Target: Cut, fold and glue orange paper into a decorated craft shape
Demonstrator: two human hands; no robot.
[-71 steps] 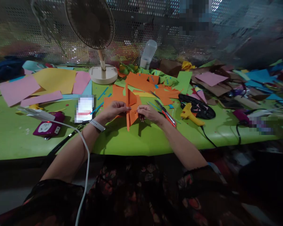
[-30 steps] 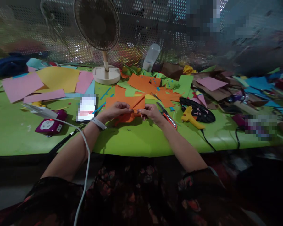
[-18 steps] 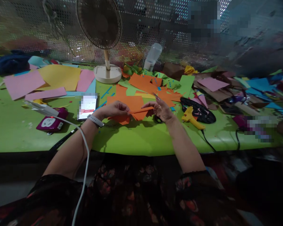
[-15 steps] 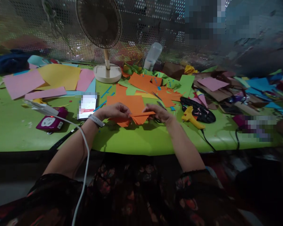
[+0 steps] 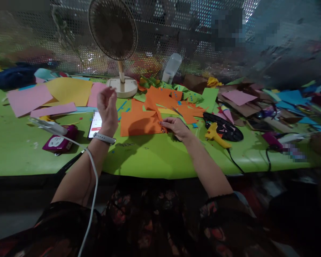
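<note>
Right hand (image 5: 176, 127) has its grip pinched narrow on the right edge of the orange paper sheet (image 5: 139, 123), which lies mostly flat on the green worktop (image 5: 155, 160) with one flap sticking up near the fingers. Exactly how many fingers are on the paper is hard to say, since the hand covers that corner.

Left hand (image 5: 107, 109) is up in the air, fingers loosely open and holding nothing, a bit blurry. It partly hides a phone (image 5: 95, 124) behind the wrist.

Just right of the paper there's a yellow glue gun (image 5: 216, 135), with its cord running off the worktop edge. A fan (image 5: 115, 39) stands at the back. The far right side is dark and smeared, so I can't make much out there.
</note>
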